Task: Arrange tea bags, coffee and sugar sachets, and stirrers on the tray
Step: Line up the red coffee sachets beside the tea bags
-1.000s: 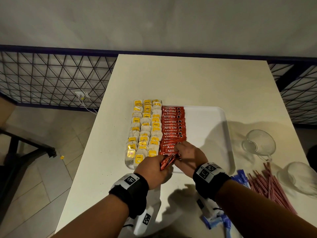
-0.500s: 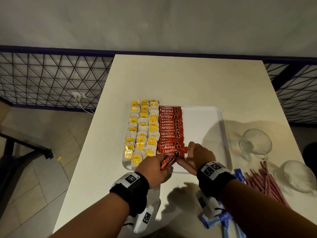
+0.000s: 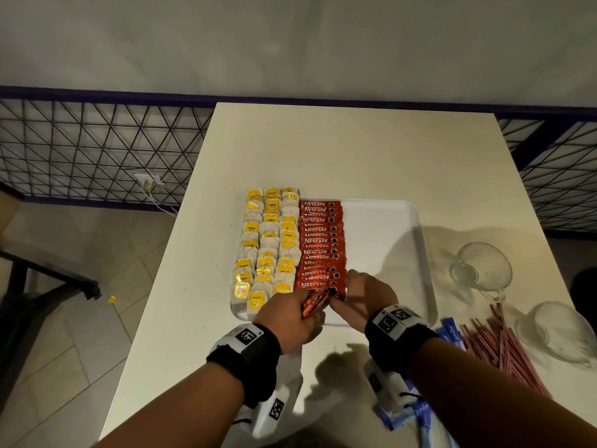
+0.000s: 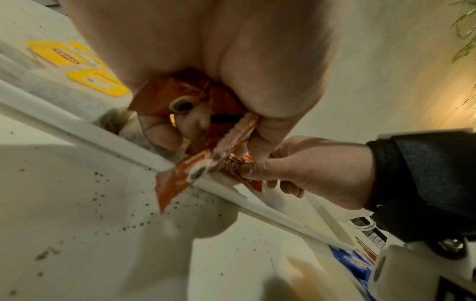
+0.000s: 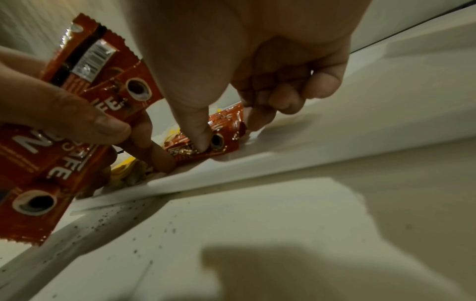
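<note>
Spanning the tabletop [image 3: 355, 150], the tray [image 3: 387, 240] sits toward its near edge, tea bags [image 3: 268, 247] along its left, coffee sachets [image 3: 319, 244] beside them. Stirrers [image 3: 504, 350] lie near the tabletop's right edge. The left hand [image 3: 287, 321] clutches spare sachets [image 3: 311, 307]; the right hand [image 3: 365, 295] pinches one sachet [image 5: 206, 140] at the row's near end.

Café or hotel refreshment corner: sachet-stocked tray [image 3: 423, 253], glass cups [image 3: 481, 270], tiled floor [image 3: 80, 318].
</note>
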{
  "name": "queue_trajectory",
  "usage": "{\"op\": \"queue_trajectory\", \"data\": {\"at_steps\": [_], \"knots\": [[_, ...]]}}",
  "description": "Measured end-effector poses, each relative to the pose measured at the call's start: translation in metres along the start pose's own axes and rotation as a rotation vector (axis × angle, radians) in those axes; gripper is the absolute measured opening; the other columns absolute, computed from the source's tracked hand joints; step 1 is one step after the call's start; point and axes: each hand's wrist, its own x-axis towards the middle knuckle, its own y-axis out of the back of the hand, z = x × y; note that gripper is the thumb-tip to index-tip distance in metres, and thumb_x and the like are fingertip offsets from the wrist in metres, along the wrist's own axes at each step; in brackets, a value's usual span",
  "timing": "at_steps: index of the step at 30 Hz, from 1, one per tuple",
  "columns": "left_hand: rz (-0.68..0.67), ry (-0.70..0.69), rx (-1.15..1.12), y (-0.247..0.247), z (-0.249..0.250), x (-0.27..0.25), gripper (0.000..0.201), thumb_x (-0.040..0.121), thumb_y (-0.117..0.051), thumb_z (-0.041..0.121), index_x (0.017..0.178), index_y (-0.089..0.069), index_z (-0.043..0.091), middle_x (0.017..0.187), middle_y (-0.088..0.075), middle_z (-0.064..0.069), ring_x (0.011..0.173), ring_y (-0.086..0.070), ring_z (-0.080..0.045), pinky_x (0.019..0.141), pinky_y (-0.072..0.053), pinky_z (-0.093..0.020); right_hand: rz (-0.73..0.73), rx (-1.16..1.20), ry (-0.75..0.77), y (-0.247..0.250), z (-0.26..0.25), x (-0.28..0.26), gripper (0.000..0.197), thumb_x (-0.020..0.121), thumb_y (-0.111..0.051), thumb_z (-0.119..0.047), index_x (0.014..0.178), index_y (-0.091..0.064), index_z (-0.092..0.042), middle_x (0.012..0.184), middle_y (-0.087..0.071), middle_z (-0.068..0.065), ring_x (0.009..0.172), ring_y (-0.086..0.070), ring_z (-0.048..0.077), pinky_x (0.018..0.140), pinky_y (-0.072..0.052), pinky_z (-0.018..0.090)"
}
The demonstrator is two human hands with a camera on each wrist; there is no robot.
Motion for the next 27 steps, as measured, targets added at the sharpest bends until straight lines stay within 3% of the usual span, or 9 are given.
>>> {"op": "queue_trajectory", "data": {"at_steps": [8, 11, 13, 17, 19, 22, 24, 27], "knots": [[-0.017, 0.021, -0.031, 0.000, -0.002, -0.001, 0.033, 0.087, -0.058, 0.036, 0.118, -0.061, 0.024, 0.101, -0.071, 0.000, 0.088, -0.065, -0.020, 0.079, -0.053, -0.028, -0.002, -0.013, 0.026, 0.006, -0.003, -0.004, 0.031, 0.085, -0.057, -0.055, 0.094, -0.049, -0.026, 0.100, -0.065, -0.004, 0.083, -0.062, 0.016, 0.073, -0.048, 0.028], [0.013, 0.028, -0.092, 0.003, -0.001, -0.003, 0.026, 0.087, -0.061, 0.034, 0.111, -0.063, 0.023, 0.089, -0.069, 0.006, 0.074, -0.064, -0.011, 0.068, -0.050, -0.019, -0.008, -0.033, -0.029, 0.004, 0.002, -0.003, 0.053, 0.080, -0.055, -0.066, 0.108, -0.053, -0.022, 0.106, -0.064, -0.003, 0.089, -0.063, 0.018, 0.076, -0.049, 0.029], [0.042, 0.075, -0.272, 0.009, 0.001, -0.006, 0.016, 0.089, -0.063, 0.029, 0.103, -0.065, 0.023, 0.080, -0.070, 0.006, 0.068, -0.065, -0.010, 0.062, -0.050, -0.016, 0.021, -0.044, -0.057, 0.004, 0.005, -0.002, 0.062, 0.078, -0.050, -0.073, 0.112, -0.051, -0.021, 0.107, -0.061, -0.003, 0.091, -0.061, 0.018, 0.077, -0.049, 0.031], [-0.085, 0.188, -0.828, 0.024, 0.002, -0.014, 0.017, 0.091, -0.064, 0.025, 0.099, -0.066, 0.010, 0.075, -0.072, -0.003, 0.073, -0.070, -0.016, 0.079, -0.055, -0.037, 0.085, 0.135, 0.141, 0.011, -0.001, -0.001, 0.032, 0.091, -0.045, -0.055, 0.094, -0.051, -0.024, 0.090, -0.057, -0.009, 0.082, -0.056, 0.015, 0.074, -0.049, 0.032], [-0.130, 0.223, -1.069, 0.029, 0.003, -0.018, 0.017, 0.083, -0.069, 0.018, 0.092, -0.063, 0.005, 0.071, -0.066, -0.009, 0.062, -0.066, -0.023, 0.069, -0.055, -0.040, 0.078, 0.254, 0.263, 0.015, -0.010, -0.003, 0.023, 0.092, -0.048, -0.048, 0.092, -0.056, -0.026, 0.084, -0.057, -0.011, 0.078, -0.056, 0.014, 0.073, -0.050, 0.034], [-0.115, 0.227, -1.099, 0.032, 0.003, -0.020, 0.009, 0.080, -0.070, 0.004, 0.085, -0.063, 0.008, 0.063, -0.061, -0.010, 0.047, -0.056, -0.020, 0.049, -0.051, -0.029, 0.015, 0.500, 0.307, 0.020, -0.027, -0.008, 0.012, 0.089, -0.064, -0.037, 0.094, -0.062, -0.027, 0.082, -0.060, -0.012, 0.071, -0.055, 0.003, 0.068, -0.048, 0.024], [-0.121, 0.201, -1.077, 0.034, 0.002, -0.021, 0.018, 0.075, -0.074, 0.004, 0.090, -0.064, 0.008, 0.061, -0.061, -0.009, 0.045, -0.055, -0.018, 0.046, -0.049, -0.026, -0.036, 0.670, 0.242, 0.021, -0.033, -0.011, 0.015, 0.082, -0.074, -0.031, 0.089, -0.061, -0.028, 0.076, -0.060, -0.012, 0.063, -0.051, -0.001, 0.061, -0.045, 0.018], [-0.188, 0.156, -1.053, 0.037, 0.003, -0.024, 0.021, 0.069, -0.076, 0.009, 0.086, -0.065, 0.010, 0.060, -0.062, -0.007, 0.045, -0.057, -0.016, 0.044, -0.047, -0.024, -0.074, 0.815, 0.179, 0.018, -0.035, -0.010, 0.019, 0.078, -0.078, -0.024, 0.087, -0.061, -0.028, 0.075, -0.059, -0.009, 0.065, -0.053, 0.004, 0.065, -0.047, 0.022]]}}
